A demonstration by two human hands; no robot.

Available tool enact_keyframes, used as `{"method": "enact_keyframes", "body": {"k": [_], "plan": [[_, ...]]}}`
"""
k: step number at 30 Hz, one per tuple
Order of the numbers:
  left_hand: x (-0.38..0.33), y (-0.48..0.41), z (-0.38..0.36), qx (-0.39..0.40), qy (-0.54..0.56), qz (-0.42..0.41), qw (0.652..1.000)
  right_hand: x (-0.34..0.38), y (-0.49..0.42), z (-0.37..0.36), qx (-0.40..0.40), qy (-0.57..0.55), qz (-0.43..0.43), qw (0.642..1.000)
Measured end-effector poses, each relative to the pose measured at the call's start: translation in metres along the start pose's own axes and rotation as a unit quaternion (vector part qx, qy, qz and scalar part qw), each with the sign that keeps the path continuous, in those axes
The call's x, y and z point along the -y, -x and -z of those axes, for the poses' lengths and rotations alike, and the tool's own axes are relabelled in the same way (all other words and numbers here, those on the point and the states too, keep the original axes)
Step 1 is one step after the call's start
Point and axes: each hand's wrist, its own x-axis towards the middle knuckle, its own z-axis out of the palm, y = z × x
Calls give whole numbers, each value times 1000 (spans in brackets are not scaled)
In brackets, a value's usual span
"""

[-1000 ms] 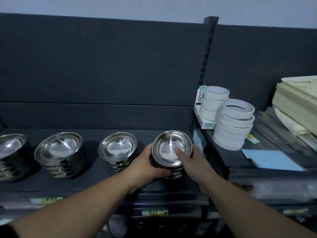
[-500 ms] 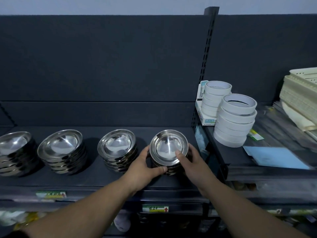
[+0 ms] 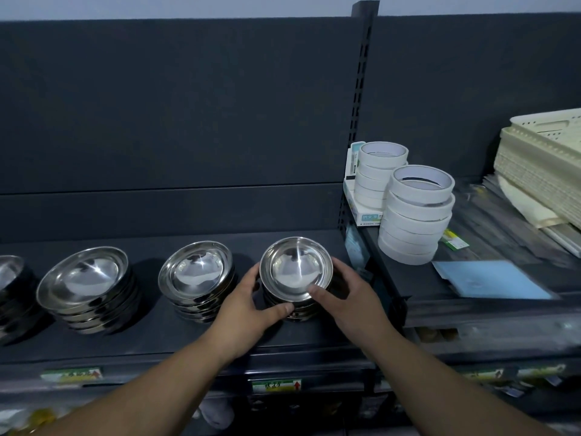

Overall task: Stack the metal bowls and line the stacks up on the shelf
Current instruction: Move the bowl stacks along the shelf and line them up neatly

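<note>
Closest in, both forearms reach up to the shelf (image 3: 151,341), where the two hands meet round one stack (image 3: 296,273) of metal bowls standing on it. The left hand (image 3: 248,308) cups the stack's left side, thumb hooked across the front below the top rim. The right hand (image 3: 350,298) wraps the right side, thumb tip on the near rim. Both hands therefore grip the stack, which lies straight ahead between them, with neither hand nearer. The bowls are round, so the axis that counts is the row. Just left of the left hand stands a second stack (image 3: 196,273), then a third stack (image 3: 83,281) and a fourth stack (image 3: 9,273) at the frame edge. Any squaring-up, I judge, is a small slide to match that line. Beyond the right hand, higher, sit tape rolls (image 3: 415,215).
</note>
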Motion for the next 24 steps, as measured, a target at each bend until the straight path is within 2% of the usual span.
{"method": "enact_keyframes", "body": {"k": [9,17,24], "plan": [[-6,3,-2,-23,-41,5,999,4,0,-1,-14,4,-9,1000],[-13,6,-5,-5,-51,14,999,-3,2,0,32,22,-18,999],[-14,4,-6,-36,-71,-9,997,-8,1,1,31,45,15,998]]}}
